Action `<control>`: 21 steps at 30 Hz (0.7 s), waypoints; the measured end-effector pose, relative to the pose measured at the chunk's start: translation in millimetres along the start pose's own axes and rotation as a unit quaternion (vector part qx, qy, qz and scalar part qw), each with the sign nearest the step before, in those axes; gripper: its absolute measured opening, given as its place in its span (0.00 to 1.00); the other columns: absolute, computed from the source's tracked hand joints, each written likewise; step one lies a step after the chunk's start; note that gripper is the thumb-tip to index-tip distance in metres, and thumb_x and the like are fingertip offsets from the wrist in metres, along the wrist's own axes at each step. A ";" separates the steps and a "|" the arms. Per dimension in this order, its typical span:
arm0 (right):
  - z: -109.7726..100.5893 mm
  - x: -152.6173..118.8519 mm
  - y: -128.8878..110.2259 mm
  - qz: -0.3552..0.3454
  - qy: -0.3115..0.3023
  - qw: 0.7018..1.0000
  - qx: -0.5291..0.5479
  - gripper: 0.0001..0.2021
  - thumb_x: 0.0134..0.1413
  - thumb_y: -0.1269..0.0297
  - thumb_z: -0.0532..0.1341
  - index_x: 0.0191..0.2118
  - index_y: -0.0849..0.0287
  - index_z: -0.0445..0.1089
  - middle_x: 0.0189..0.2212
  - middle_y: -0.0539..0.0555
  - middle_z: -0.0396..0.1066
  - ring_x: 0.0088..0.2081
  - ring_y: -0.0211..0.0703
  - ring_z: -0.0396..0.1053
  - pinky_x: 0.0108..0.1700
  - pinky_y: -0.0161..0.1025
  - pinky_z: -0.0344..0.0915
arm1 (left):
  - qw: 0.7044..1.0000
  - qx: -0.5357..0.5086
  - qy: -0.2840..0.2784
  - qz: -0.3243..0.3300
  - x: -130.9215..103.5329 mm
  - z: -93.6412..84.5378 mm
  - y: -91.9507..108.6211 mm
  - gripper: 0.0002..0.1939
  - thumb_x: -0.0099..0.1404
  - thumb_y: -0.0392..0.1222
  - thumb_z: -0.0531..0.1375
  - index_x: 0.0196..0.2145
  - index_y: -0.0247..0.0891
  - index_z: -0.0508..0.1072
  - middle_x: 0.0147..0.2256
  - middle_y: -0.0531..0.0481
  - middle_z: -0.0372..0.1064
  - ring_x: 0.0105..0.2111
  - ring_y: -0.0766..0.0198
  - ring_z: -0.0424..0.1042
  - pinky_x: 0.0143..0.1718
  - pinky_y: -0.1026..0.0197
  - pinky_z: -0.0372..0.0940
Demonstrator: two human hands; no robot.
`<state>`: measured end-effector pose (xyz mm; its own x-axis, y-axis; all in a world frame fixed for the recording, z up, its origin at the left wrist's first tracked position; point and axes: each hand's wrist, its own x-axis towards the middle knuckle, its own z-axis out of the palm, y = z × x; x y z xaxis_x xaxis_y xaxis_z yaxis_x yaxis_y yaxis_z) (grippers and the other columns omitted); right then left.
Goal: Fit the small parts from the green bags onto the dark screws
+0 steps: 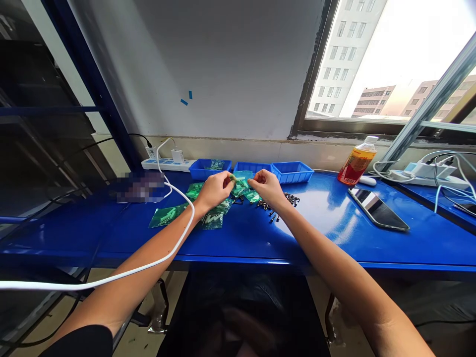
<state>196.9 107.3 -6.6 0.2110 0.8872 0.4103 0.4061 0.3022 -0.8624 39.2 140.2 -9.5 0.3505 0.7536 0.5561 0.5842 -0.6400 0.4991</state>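
Both hands meet above the middle of the blue table, at a small green clear plastic bag (242, 179) with pale pieces showing in it. My left hand (216, 191) is closed in a pinch on the bag's left side. The fingers of my right hand (268, 188) pinch its right side. More green bags (167, 215) with whitish sticks inside lie under and left of my left wrist. Dark screws (274, 217) are scattered beside and beneath my right hand. Behind the hands stand a left blue bin (210, 171) containing a bag, a middle blue bin (253, 166) and a right blue bin (292, 172).
A white cable (148, 265) crosses over my left forearm. Power strips (167, 164) sit at the back left and far right. To the right are a drink bottle (357, 161) and a phone (378, 209). The blue table (238, 248) ends close to me.
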 end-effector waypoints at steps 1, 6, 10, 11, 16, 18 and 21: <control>-0.1 -0.3 -0.3 -0.002 0.001 1.000 -0.002 0.09 0.36 0.66 0.59 0.19 0.56 0.55 0.15 0.41 0.54 0.20 0.32 0.53 0.24 0.33 0.51 | 1.000 -0.001 0.001 -0.001 0.0 0.0 -0.3 0.06 0.56 0.40 0.54 0.29 0.36 0.68 0.23 0.52 0.67 0.23 0.64 0.65 0.27 0.63 0.58; 0.6 -1.1 -1.3 0.012 0.006 1.000 0.004 0.07 0.37 0.66 0.59 0.22 0.57 0.58 0.17 0.42 0.56 0.21 0.32 0.56 0.25 0.32 0.52 | 1.000 -0.017 0.009 -0.012 0.0 0.2 -0.5 0.07 0.56 0.41 0.54 0.31 0.36 0.68 0.23 0.52 0.67 0.23 0.64 0.65 0.27 0.64 0.59; 0.8 -1.4 -1.7 0.029 -0.002 1.000 -0.002 0.05 0.38 0.65 0.58 0.25 0.57 0.61 0.17 0.42 0.57 0.21 0.33 0.57 0.24 0.32 0.52 | 0.999 -0.027 0.013 -0.020 -0.2 0.4 0.9 0.07 0.55 0.41 0.55 0.32 0.37 0.67 0.23 0.52 0.67 0.23 0.65 0.65 0.26 0.64 0.58; 0.7 -1.5 -1.7 0.029 -0.005 1.000 -0.005 0.05 0.38 0.66 0.58 0.25 0.57 0.61 0.17 0.42 0.58 0.21 0.33 0.57 0.24 0.32 0.52 | 0.999 -0.029 0.014 -0.021 -0.4 0.5 1.3 0.07 0.55 0.41 0.55 0.32 0.37 0.67 0.23 0.53 0.67 0.22 0.65 0.65 0.26 0.64 0.58; 0.5 -2.1 -0.9 0.027 -0.011 0.999 -0.019 0.02 0.40 0.67 0.56 0.24 0.57 0.61 0.16 0.42 0.58 0.20 0.33 0.57 0.23 0.32 0.52 | 0.999 -0.035 0.008 -0.020 -2.0 -0.6 4.0 0.07 0.57 0.43 0.53 0.30 0.38 0.66 0.22 0.54 0.66 0.21 0.66 0.64 0.25 0.64 0.57; 0.9 -2.5 -0.7 0.022 -0.010 0.999 -0.028 0.02 0.40 0.67 0.56 0.24 0.57 0.61 0.15 0.42 0.57 0.20 0.33 0.57 0.23 0.32 0.52 | 0.999 -0.033 0.003 -0.019 -2.5 -1.7 5.4 0.08 0.58 0.44 0.52 0.27 0.38 0.66 0.21 0.54 0.65 0.21 0.66 0.63 0.25 0.64 0.56; 1.8 -3.7 -1.5 0.007 -0.011 0.999 -0.041 0.01 0.41 0.68 0.55 0.24 0.57 0.60 0.15 0.41 0.57 0.20 0.33 0.57 0.24 0.33 0.52 | 0.999 -0.036 0.002 -0.024 -2.8 -2.9 7.2 0.10 0.60 0.45 0.51 0.26 0.38 0.66 0.20 0.54 0.64 0.21 0.66 0.63 0.24 0.64 0.55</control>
<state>193.9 104.2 -7.4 0.1973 0.8992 0.3906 0.4742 0.2612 -0.8408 40.4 133.0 -5.6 0.3208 0.7836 0.5320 0.5459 -0.6120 0.5722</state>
